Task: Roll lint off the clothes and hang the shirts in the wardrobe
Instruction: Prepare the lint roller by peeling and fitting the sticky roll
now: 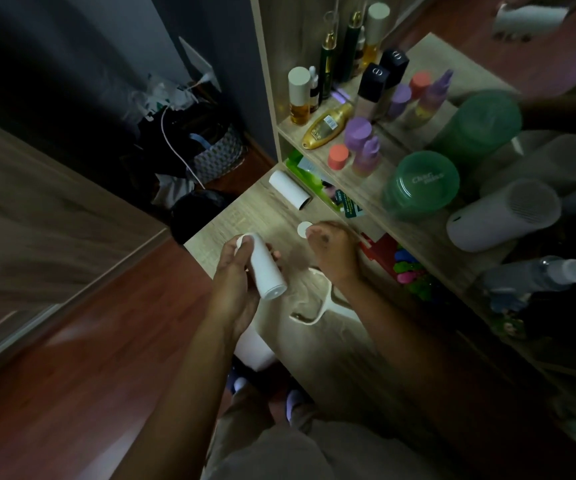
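My left hand (pixel 236 271) grips a white cylinder (pixel 267 271), apparently a lint-roller refill or cover, held tilted over the wooden dressing table (pixel 314 344). To its right, my right hand (pixel 333 249) is closed in a fist above the tabletop, and a small white round cap (pixel 303 229) shows just beyond its knuckles. I cannot tell whether the fingers hold it. A white lint-roller handle (pixel 317 311) lies on the table below my right wrist. A second white roll (pixel 289 189) lies at the table's far edge. No shirts or wardrobe interior show.
Shelves on the right carry several bottles (pixel 359 133), a green jar (pixel 421 183) and a white cylindrical device (pixel 502 216). Another white roll (pixel 255 351) sits at the table's near edge. A patterned basket (pixel 217 154) and cables stand on the red-brown floor beside a wooden door (pixel 37 209).
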The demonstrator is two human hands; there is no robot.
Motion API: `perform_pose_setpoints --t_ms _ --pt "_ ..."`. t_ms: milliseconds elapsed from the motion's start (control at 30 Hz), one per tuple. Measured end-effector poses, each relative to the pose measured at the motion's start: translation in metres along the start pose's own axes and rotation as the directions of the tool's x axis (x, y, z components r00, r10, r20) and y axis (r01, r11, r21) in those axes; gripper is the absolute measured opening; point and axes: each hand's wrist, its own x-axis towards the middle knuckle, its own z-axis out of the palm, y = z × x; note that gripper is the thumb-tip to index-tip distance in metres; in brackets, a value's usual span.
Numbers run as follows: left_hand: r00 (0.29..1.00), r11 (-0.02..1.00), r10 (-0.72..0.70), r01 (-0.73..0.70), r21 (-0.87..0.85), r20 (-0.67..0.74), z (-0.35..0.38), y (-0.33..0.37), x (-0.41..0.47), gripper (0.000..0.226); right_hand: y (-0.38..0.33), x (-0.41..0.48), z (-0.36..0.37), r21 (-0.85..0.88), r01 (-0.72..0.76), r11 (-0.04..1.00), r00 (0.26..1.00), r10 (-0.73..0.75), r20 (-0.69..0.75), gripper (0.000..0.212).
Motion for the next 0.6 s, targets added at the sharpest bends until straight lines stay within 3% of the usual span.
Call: perform_pose_setpoints --t_ms 100,233,367,600 --pt "0.998 0.999 0.042 -0.042 -0.010 -0.039 -0.002 0.000 0.000 0.020 -0.034 -0.040 -0.017 0.386 -0.269 0.883 0.960 0.213 0.183 0.011" --pt "0.983 0.984 0.165 -0.159 0.078 -0.083 -0.002 -0.003 -0.001 0.018 -0.069 -0.094 -0.027 0.570 -0.523 0.634 0.838 0.259 0.481 0.038" --pt "0.949 0.918 0.309 -0.283 0.277 -0.055 -0.004 -0.009 -0.004 0.011 -0.080 -0.111 -0.024 0.660 -0.537 0.525 0.837 0.235 0.493 0.049" --pt "0.908 0.850 0.419 -0.401 0.342 0.021 -0.001 -0.011 -0.013 0.004 -0.084 -0.113 -0.023 0.675 -0.512 0.531 0.855 0.241 0.458 0.048"
